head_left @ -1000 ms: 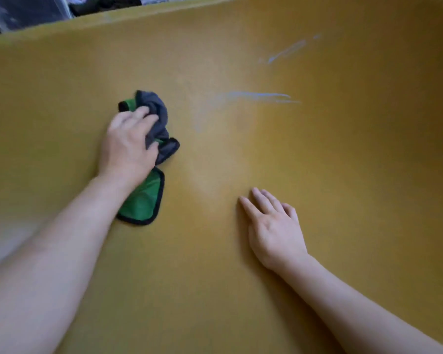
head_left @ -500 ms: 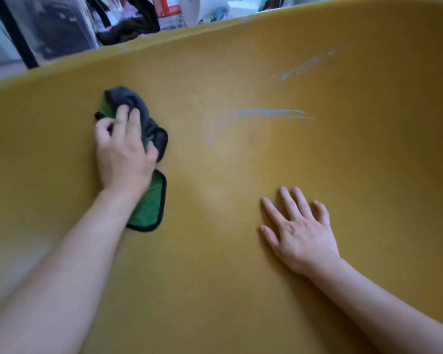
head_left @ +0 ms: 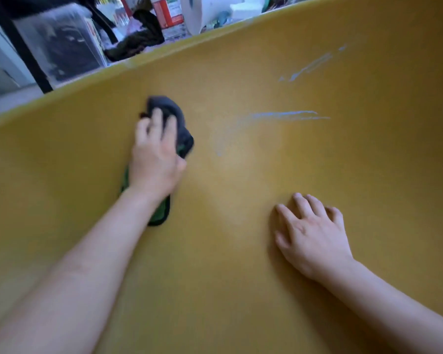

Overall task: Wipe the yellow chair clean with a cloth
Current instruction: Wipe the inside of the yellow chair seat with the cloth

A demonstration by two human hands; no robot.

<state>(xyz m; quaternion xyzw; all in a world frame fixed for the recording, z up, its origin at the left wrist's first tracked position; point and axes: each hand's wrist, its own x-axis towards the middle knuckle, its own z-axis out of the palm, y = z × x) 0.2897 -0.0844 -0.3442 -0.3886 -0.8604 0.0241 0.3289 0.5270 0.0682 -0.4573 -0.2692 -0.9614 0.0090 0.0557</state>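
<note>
Gripping the bunched cloth (head_left: pixel 175 111), the left hand (head_left: pixel 156 159) could skim past the pale streaks (head_left: pixel 284 115); the right hand (head_left: pixel 311 235) rested loose, empty, on the yellow chair (head_left: pixel 228 290).

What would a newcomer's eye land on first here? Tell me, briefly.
The yellow chair surface fills nearly the whole view. Left of centre, the left hand grips a bunched grey-and-green cloth against it, while the right hand rests flat at lower right. To the right of the cloth, pale bluish streaks mark the chair, with a second smear at upper right.
</note>
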